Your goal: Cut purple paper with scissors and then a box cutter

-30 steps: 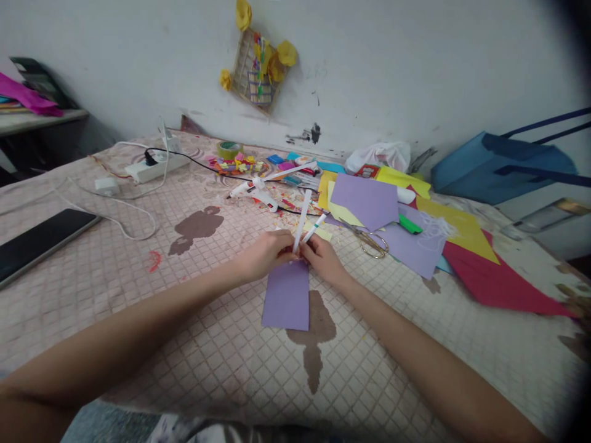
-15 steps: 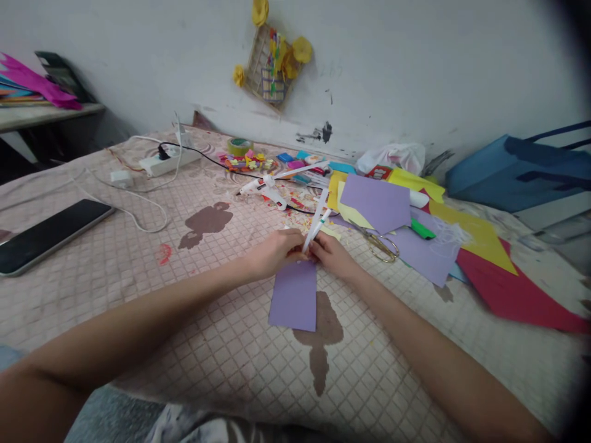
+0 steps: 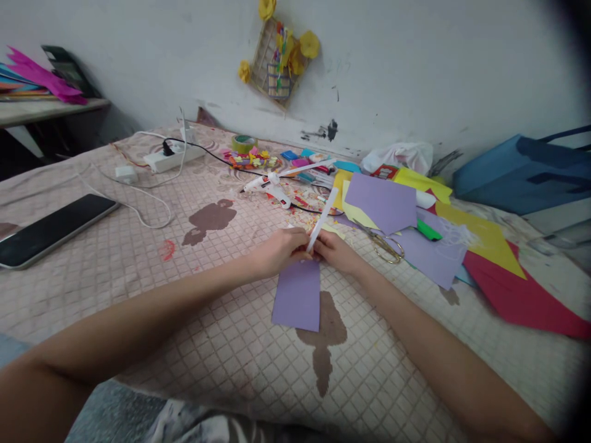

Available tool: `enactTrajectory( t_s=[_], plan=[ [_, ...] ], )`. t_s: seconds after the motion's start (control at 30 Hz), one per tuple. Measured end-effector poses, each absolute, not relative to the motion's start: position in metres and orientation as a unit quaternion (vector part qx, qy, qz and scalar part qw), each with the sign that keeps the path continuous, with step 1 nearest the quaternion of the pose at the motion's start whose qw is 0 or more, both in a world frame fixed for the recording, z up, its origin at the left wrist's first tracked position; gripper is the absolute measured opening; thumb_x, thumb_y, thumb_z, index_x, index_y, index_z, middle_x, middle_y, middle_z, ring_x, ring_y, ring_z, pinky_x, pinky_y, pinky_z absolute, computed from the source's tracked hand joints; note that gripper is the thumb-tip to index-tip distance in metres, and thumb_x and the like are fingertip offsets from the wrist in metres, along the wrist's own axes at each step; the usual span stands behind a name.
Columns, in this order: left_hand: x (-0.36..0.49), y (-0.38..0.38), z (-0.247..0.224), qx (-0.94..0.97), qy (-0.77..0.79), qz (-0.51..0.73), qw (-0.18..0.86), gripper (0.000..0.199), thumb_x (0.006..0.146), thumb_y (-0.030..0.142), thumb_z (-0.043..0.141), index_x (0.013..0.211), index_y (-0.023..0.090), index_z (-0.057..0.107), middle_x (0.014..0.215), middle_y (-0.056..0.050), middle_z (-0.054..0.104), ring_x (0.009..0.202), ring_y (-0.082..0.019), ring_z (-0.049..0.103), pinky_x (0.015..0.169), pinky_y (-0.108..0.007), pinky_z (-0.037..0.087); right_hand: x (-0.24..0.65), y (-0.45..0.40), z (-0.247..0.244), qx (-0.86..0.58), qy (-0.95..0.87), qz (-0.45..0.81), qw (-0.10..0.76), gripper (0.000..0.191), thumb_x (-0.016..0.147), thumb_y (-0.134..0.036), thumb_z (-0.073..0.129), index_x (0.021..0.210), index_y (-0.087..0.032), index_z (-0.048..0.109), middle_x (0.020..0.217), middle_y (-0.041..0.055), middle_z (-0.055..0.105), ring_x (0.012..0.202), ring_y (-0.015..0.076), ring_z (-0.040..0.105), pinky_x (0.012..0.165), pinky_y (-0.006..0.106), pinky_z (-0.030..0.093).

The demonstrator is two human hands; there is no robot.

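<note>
A long white strip [image 3: 323,218] slants up from between my two hands, its lower end hidden by the fingers. My left hand [image 3: 285,251] is closed round the foot of the strip. Close against it, my right hand [image 3: 338,251] has its fingers pinched together; what they hold is hidden. Below the fingers a purple paper piece [image 3: 298,300] lies on the quilted cloth, its upper edge covered by my left hand. To the right of my right hand are gold-handled scissors [image 3: 388,248]. A white glue gun [image 3: 272,187] lies beyond the hands.
A phone [image 3: 55,227] and a power strip [image 3: 170,159] with cables lie at the left. Purple sheets [image 3: 383,203], a yellow sheet [image 3: 480,237] and a red sheet [image 3: 521,295] spread over the right. Green tape [image 3: 244,144] stands by small coloured pieces near the wall.
The thin white stick with a green band, seen beside the strip earlier, no longer shows above my right hand. The strip leans slightly more to the right. The whole view has shifted a little.
</note>
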State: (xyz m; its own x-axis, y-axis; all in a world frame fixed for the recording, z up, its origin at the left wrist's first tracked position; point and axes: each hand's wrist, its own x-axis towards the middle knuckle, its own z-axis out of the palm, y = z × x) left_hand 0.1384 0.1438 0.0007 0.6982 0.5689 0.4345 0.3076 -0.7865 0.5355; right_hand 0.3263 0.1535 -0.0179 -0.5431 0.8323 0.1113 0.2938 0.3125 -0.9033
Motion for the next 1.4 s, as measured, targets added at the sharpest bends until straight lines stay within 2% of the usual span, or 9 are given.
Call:
enactTrajectory(
  t_s=[0.27, 0.63, 0.83, 1.2, 1.4],
  plan=[
    [0.139, 0.144, 0.000, 0.895, 0.249, 0.310, 0.204, 0.007, 0.083, 0.014, 0.061, 0.077, 0.012, 0.063, 0.075, -0.003, 0.061, 0.073, -0.014, 0.056, 0.069, -0.023, 0.044, 0.328, 0.157, -0.020, -0.366, -0.770, 0.441, 0.281, 0.031, 0.088, -0.046, 0.046, 0.080, -0.017, 0.051, 0.065, -0.0018, 0.047, 0.053, 0.0111, 0.042, 0.050, 0.024, 0.035],
    [0.139, 0.143, -0.001, 0.895, 0.256, 0.307, 0.196, 0.007, 0.083, 0.012, 0.059, 0.076, 0.012, 0.062, 0.075, -0.003, 0.060, 0.071, -0.013, 0.055, 0.068, -0.022, 0.043, 0.326, 0.158, -0.016, -0.358, -0.789, 0.426, 0.259, 0.032, 0.089, -0.045, 0.043, 0.074, -0.018, 0.049, 0.063, -0.0027, 0.044, 0.052, 0.0104, 0.040, 0.050, 0.024, 0.034],
    [0.139, 0.142, 0.002, 0.894, 0.260, 0.309, 0.194, 0.007, 0.082, 0.011, 0.061, 0.075, 0.011, 0.062, 0.069, 0.000, 0.055, 0.064, -0.011, 0.050, 0.062, -0.020, 0.041, 0.327, 0.158, -0.019, -0.358, -0.797, 0.413, 0.258, 0.029, 0.090, -0.041, 0.042, 0.076, -0.017, 0.050, 0.062, -0.0029, 0.045, 0.052, 0.0104, 0.041, 0.051, 0.024, 0.035],
    [0.138, 0.144, -0.001, 0.894, 0.255, 0.312, 0.195, 0.005, 0.082, 0.013, 0.063, 0.077, 0.012, 0.062, 0.070, 0.000, 0.057, 0.066, -0.011, 0.052, 0.064, -0.020, 0.040, 0.328, 0.150, -0.016, -0.378, -0.790, 0.400, 0.271, 0.021, 0.091, -0.033, 0.042, 0.084, -0.017, 0.053, 0.065, -0.0016, 0.049, 0.054, 0.0111, 0.044, 0.053, 0.024, 0.037],
    [0.138, 0.145, -0.002, 0.893, 0.262, 0.311, 0.192, 0.010, 0.082, 0.016, 0.063, 0.074, 0.013, 0.060, 0.070, 0.000, 0.056, 0.067, -0.012, 0.052, 0.064, -0.021, 0.040, 0.327, 0.145, -0.015, -0.388, -0.776, 0.409, 0.284, 0.024, 0.090, -0.039, 0.044, 0.083, -0.018, 0.052, 0.064, -0.0017, 0.050, 0.052, 0.0114, 0.046, 0.051, 0.024, 0.037]
  ],
)
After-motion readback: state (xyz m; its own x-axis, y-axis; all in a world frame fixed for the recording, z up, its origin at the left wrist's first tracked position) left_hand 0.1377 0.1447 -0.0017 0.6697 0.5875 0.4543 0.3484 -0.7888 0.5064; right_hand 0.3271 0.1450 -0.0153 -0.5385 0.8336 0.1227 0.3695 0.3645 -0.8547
